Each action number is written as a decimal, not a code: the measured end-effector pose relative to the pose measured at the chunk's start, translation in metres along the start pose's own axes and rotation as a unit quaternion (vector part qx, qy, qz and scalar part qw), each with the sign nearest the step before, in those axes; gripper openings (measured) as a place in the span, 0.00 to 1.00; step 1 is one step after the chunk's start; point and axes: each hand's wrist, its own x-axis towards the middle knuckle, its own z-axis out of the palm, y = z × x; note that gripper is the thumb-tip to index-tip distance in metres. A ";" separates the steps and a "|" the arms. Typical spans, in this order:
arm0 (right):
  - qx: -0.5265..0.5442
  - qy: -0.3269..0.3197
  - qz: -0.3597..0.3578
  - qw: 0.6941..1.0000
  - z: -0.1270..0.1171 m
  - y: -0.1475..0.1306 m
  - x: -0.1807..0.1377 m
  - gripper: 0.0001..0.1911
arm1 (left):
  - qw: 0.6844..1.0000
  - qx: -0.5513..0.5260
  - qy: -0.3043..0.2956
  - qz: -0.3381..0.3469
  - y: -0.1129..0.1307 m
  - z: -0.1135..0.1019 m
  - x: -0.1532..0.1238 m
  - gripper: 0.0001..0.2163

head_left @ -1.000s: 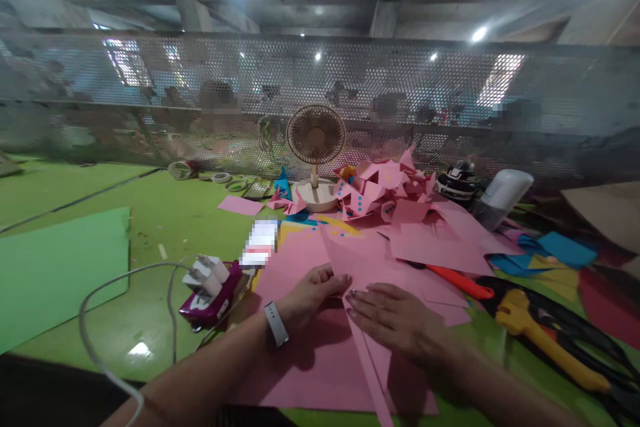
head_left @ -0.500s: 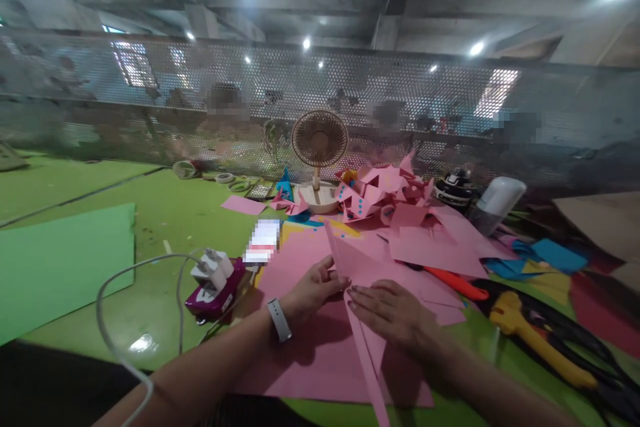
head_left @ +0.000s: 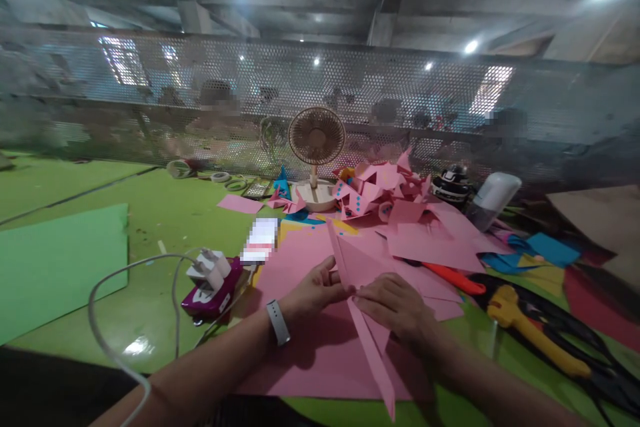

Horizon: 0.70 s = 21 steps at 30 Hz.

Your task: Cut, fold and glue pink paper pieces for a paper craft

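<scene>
Left hand [head_left: 320, 287] is pinching the near edge of the paper [head_left: 367, 263], thumb on top, just below frame centre. Right hand [head_left: 395, 303] is lying palm down on the same paper, fingers bent at the crease and nearly meeting the left fingertips; can't tell if it's gripping or only pressing. The paper is pink and folded. Its upper flap is lifting off the desk [head_left: 165, 213] and tilting up toward the fan [head_left: 317, 137], while its long pointed tail is running down to the bottom edge of the frame, under the right wrist. A watch [head_left: 277, 322] is sitting on the left wrist.

The paper is resting on a bigger pink sheet [head_left: 300, 360] lying flat at lower centre.

Left of the hands, a white plug [head_left: 210, 265] is sitting on a purple box [head_left: 207, 293], with its cable [head_left: 107, 340] looping toward the lower left corner. A green sheet [head_left: 60, 267] is lying at the left edge.

Behind the hands, the fan is standing at centre in front of a mesh panel [head_left: 150, 100], with a pile [head_left: 385, 190] of folded pink pieces just to its right.

Right side: an orange tool [head_left: 453, 278] is poking out from under pink sheets, a yellow tool [head_left: 530, 330] is lying at lower right, and a white bottle [head_left: 493, 197] is leaning near the panel.
</scene>
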 end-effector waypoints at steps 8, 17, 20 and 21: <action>0.051 0.002 0.015 0.999 0.003 0.003 -0.002 0.14 | 0.999 0.026 -0.007 0.019 -0.003 0.001 0.001 0.24; 0.113 0.063 0.234 0.964 0.007 -0.001 -0.006 0.08 | 0.994 0.090 -0.036 0.058 -0.003 0.017 -0.007 0.16; 0.116 0.085 0.276 0.950 0.008 -0.003 -0.007 0.07 | 0.992 0.098 -0.046 0.065 -0.004 0.020 -0.009 0.15; 0.113 0.090 0.290 0.946 0.008 -0.003 -0.008 0.07 | 0.992 0.100 -0.050 0.059 -0.003 0.020 -0.010 0.15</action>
